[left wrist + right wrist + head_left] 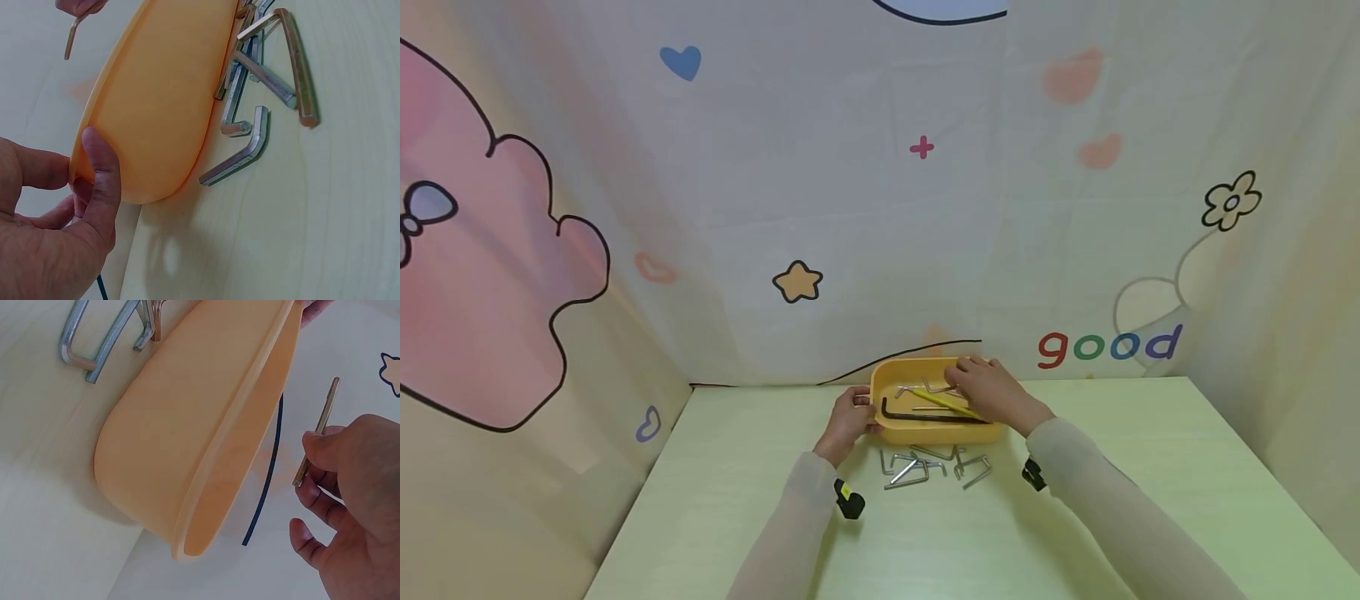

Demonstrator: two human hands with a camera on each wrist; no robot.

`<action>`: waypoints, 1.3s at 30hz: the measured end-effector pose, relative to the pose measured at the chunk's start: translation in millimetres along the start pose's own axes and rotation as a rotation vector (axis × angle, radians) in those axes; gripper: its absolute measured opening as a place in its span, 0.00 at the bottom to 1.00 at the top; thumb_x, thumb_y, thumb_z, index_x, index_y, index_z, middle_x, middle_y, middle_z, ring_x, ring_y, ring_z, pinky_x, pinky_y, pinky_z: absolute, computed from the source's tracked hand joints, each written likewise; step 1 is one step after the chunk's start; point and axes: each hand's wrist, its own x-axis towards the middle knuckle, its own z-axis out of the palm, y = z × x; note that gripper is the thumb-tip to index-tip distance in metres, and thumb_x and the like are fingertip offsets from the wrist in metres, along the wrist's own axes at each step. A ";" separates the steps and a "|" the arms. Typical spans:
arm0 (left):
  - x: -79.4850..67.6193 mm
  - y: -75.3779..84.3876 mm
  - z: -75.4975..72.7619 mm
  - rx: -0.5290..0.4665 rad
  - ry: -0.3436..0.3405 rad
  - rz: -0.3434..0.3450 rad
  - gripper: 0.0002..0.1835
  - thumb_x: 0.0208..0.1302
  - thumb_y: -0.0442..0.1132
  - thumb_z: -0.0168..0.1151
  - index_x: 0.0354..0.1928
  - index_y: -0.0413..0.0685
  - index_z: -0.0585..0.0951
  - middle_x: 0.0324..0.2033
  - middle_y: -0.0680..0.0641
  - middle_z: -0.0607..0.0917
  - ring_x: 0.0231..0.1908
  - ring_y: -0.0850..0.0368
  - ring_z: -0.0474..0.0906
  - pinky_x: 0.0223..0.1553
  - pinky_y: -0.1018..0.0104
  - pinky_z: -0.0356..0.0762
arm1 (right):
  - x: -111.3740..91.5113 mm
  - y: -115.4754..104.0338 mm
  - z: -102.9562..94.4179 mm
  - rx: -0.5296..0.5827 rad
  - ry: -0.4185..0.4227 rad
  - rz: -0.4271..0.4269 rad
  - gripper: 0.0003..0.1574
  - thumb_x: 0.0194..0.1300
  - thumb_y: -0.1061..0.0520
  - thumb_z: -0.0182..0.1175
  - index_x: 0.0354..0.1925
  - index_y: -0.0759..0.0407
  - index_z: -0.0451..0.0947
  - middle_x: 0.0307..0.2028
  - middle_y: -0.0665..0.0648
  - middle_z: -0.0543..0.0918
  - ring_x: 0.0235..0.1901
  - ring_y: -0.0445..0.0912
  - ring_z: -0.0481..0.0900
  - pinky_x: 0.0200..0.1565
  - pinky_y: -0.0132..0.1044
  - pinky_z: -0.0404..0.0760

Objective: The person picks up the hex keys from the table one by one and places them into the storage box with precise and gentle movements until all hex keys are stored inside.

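Note:
A yellow-orange plastic bin (917, 434) stands at the back of the table. My left hand (848, 423) grips the bin's left end; in the left wrist view its thumb (103, 169) lies on the outer wall and the fingers reach round the rim. Over the bin's right side, my right hand (992, 392) pinches a small metal hex key (320, 425) between thumb and fingers. Inside the bin lie a long black hex key (925, 417), a yellow stick-like piece (942, 402) and smaller metal keys.
Several silver hex keys (914, 477) lie in a loose pile on the pale table (752, 492), right in front of the bin. Behind the bin hangs a printed cloth backdrop (850, 167). Each wrist carries a small black camera (850, 502).

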 end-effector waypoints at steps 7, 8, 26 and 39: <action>0.7 -1.5 -1.5 0.000 -0.002 -0.005 0.22 0.69 0.27 0.51 0.64 0.36 0.68 0.43 0.45 0.69 0.36 0.54 0.76 0.33 0.68 0.86 | 12.0 5.1 4.0 0.012 -0.070 0.028 0.09 0.69 0.61 0.59 0.46 0.51 0.74 0.38 0.52 0.74 0.42 0.49 0.70 0.42 0.46 0.74; 0.9 -2.0 -1.8 0.000 -0.002 -0.007 0.22 0.69 0.27 0.51 0.64 0.36 0.68 0.43 0.45 0.69 0.36 0.54 0.76 0.34 0.68 0.86 | 13.4 6.2 5.7 0.013 -0.076 0.031 0.09 0.68 0.61 0.59 0.46 0.51 0.74 0.38 0.51 0.74 0.42 0.49 0.70 0.42 0.47 0.74; -4.5 -3.1 -0.4 -0.004 -0.007 0.004 0.22 0.68 0.27 0.51 0.64 0.35 0.68 0.41 0.46 0.68 0.35 0.55 0.75 0.36 0.65 0.86 | 26.0 12.5 24.6 0.081 -0.135 0.081 0.09 0.67 0.62 0.61 0.44 0.51 0.75 0.39 0.51 0.77 0.43 0.50 0.74 0.51 0.57 0.75; -0.8 -0.3 -1.1 0.000 -0.002 0.006 0.23 0.67 0.27 0.51 0.64 0.35 0.68 0.41 0.46 0.69 0.34 0.55 0.75 0.34 0.67 0.86 | 29.1 7.3 25.9 0.066 -0.122 0.046 0.07 0.70 0.55 0.59 0.46 0.50 0.75 0.38 0.49 0.78 0.38 0.46 0.78 0.40 0.46 0.78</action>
